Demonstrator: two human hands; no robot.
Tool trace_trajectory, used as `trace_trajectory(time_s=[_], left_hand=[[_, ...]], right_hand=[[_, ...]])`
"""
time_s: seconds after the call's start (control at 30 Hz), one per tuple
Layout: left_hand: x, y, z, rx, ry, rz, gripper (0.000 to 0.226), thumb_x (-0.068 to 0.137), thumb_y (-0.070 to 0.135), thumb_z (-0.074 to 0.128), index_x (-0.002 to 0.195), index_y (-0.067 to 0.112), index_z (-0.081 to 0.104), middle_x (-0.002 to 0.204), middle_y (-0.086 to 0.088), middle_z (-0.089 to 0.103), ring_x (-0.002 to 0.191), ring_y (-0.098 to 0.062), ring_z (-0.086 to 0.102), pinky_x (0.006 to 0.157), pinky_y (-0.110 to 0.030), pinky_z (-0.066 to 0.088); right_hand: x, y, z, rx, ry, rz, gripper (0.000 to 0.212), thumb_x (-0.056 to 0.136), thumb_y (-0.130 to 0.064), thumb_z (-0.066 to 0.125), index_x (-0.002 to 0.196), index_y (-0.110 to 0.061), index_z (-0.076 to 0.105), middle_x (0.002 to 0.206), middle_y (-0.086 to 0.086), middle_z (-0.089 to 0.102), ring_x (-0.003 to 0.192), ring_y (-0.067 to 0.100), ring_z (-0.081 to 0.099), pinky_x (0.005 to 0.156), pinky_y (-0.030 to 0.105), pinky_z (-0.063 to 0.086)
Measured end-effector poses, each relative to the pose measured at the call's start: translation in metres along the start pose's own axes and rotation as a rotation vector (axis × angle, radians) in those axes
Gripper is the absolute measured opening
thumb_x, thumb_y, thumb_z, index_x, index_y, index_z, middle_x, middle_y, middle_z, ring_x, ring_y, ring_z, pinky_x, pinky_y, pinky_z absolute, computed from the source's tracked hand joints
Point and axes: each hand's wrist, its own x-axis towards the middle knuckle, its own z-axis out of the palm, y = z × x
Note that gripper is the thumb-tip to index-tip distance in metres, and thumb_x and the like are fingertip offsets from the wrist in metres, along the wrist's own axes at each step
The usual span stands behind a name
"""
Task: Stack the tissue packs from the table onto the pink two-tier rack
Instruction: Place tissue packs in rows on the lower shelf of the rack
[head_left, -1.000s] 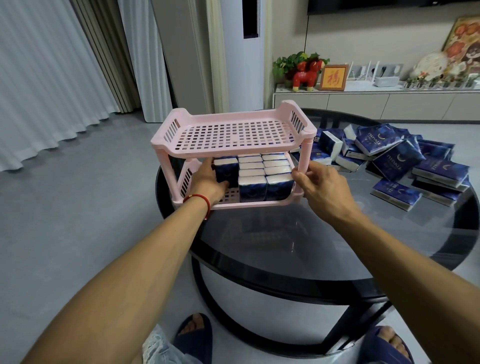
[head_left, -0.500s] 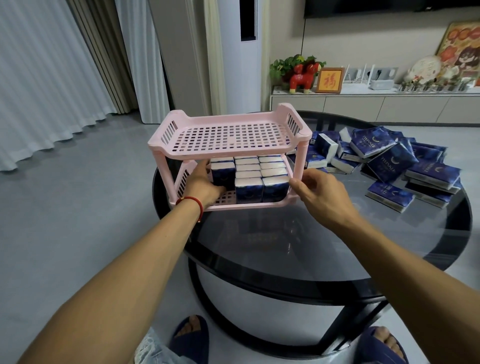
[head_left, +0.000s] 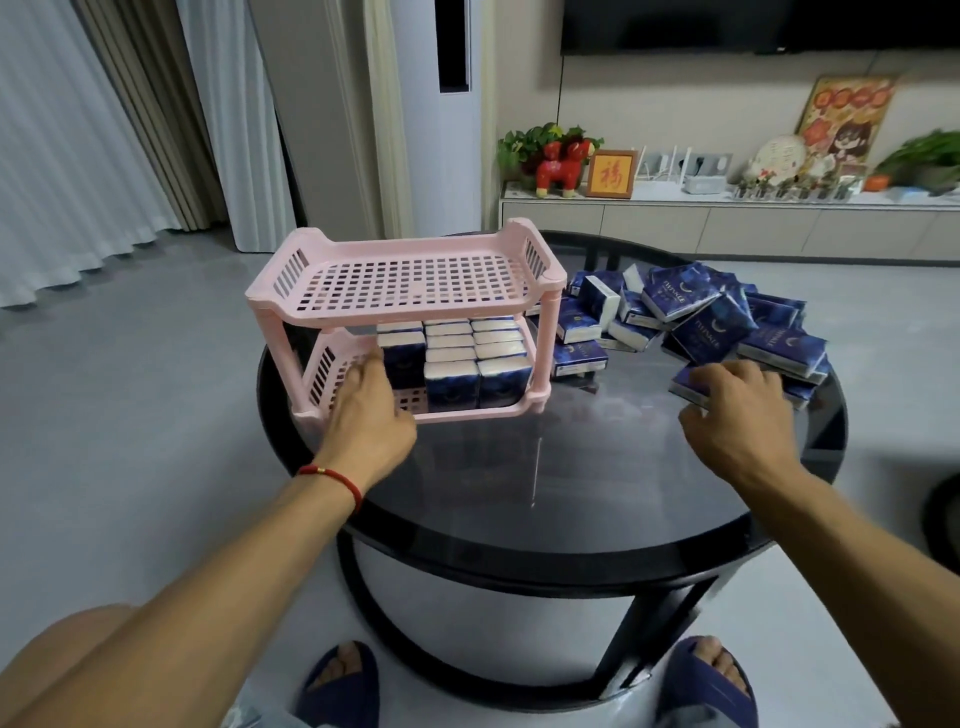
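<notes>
Left hand (head_left: 370, 415), fingers spread, rests inside the pink rack (head_left: 410, 283) lower tier against upright tissue packs (head_left: 470, 366), gripping none. Right hand (head_left: 737, 410), open, touches a loose pack (head_left: 688, 383) beside the pile (head_left: 701, 317) on the black glass table (head_left: 571, 493); top tier bare

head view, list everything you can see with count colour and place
pink two-tier plastic rack: one, pink, left part of table; top tier bare
round black glass table: one, black, centre
tissue packs in rack: about a dozen, blue and white, lower tier, upright
loose tissue packs: large pile, blue, right of rack
red horse figurine: one, on far cabinet
gold framed picture: one, beside figurine
left hand: at lower tier, red wrist string
right hand: on nearest loose pack
</notes>
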Motion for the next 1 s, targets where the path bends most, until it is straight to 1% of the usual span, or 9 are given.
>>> trace_trajectory(time_s=[0.1,0.2,0.33,0.43,0.6,0.7,0.8,0.9,1.0], left_hand=[[-0.036,0.011,-0.002,0.02,0.019,0.069,0.073,0.082,0.004,0.063,0.15,0.009,0.037,0.142,-0.017,0.046,0.136,-0.035,0.04,0.119,-0.045,0.033],[-0.069,0.02,0.003,0.036,0.15,0.251,0.056,0.075,-0.003,0.067,0.13,0.005,0.056,0.125,-0.015,0.05,0.124,-0.032,0.045,0.11,-0.034,0.031],[-0.086,0.046,0.033,-0.059,0.063,0.506,0.039,0.078,0.0,0.069,0.115,0.011,0.063,0.114,-0.001,0.055,0.112,-0.016,0.048,0.104,-0.017,0.031],[-0.081,0.074,0.056,-0.158,-0.059,0.548,0.036,0.091,0.012,0.066,0.126,0.014,0.062,0.126,0.001,0.058,0.122,-0.012,0.047,0.112,-0.023,0.034],[-0.064,0.104,0.078,-0.109,-0.262,0.485,0.063,0.099,0.04,0.06,0.154,0.016,0.039,0.155,0.001,0.043,0.145,-0.019,0.029,0.124,-0.032,0.02],[-0.058,0.107,0.085,-0.028,-0.286,0.436,0.066,0.1,0.044,0.058,0.156,0.018,0.035,0.149,-0.003,0.049,0.141,-0.022,0.034,0.119,-0.04,0.03],[-0.057,0.107,0.084,-0.069,-0.294,0.414,0.067,0.098,0.042,0.062,0.155,0.018,0.037,0.143,-0.003,0.052,0.14,-0.021,0.036,0.119,-0.038,0.03],[-0.058,0.103,0.08,-0.136,-0.238,0.415,0.065,0.093,0.033,0.071,0.15,0.017,0.045,0.139,-0.001,0.054,0.138,-0.017,0.038,0.118,-0.027,0.027],[-0.06,0.1,0.074,-0.158,-0.198,0.436,0.059,0.085,0.023,0.079,0.139,0.018,0.058,0.13,0.001,0.057,0.127,-0.015,0.046,0.109,-0.016,0.029]], right_hand=[[-0.003,0.02,0.003,-0.096,-0.033,0.037,0.048,0.092,-0.024,0.065,0.139,-0.021,0.053,0.138,0.016,0.054,0.123,0.039,0.049,0.096,0.05,0.045],[-0.004,0.024,-0.001,-0.025,-0.035,-0.042,0.036,0.09,-0.025,0.072,0.124,-0.021,0.061,0.119,0.012,0.059,0.104,0.032,0.057,0.082,0.045,0.054],[-0.006,0.01,-0.015,0.033,-0.123,-0.214,0.032,0.083,-0.024,0.081,0.112,-0.022,0.067,0.105,0.002,0.058,0.091,0.02,0.055,0.072,0.036,0.05],[-0.012,-0.003,-0.025,0.121,-0.255,-0.36,0.037,0.081,-0.026,0.084,0.116,-0.027,0.071,0.108,-0.005,0.062,0.091,0.013,0.061,0.08,0.036,0.059],[-0.015,-0.011,-0.03,0.278,-0.44,-0.483,0.026,0.086,-0.036,0.072,0.112,-0.031,0.071,0.112,-0.012,0.064,0.099,0.003,0.063,0.084,0.029,0.059],[-0.003,-0.007,-0.026,0.403,-0.209,-0.279,0.03,0.089,-0.037,0.061,0.115,-0.024,0.067,0.115,-0.008,0.063,0.102,0.005,0.061,0.087,0.03,0.054],[0.017,0.002,-0.01,0.221,0.06,-0.1,0.047,0.094,-0.027,0.068,0.137,-0.016,0.053,0.135,0.006,0.055,0.117,0.024,0.054,0.096,0.038,0.049],[0.031,0.003,0.003,0.025,0.064,-0.095,0.073,0.093,-0.031,0.07,0.154,-0.017,0.032,0.155,0.01,0.038,0.128,0.038,0.043,0.103,0.051,0.043],[0.04,-0.003,0.011,-0.105,0.068,-0.089,0.077,0.092,-0.032,0.071,0.155,-0.019,0.029,0.146,0.014,0.044,0.127,0.038,0.041,0.098,0.05,0.043]])
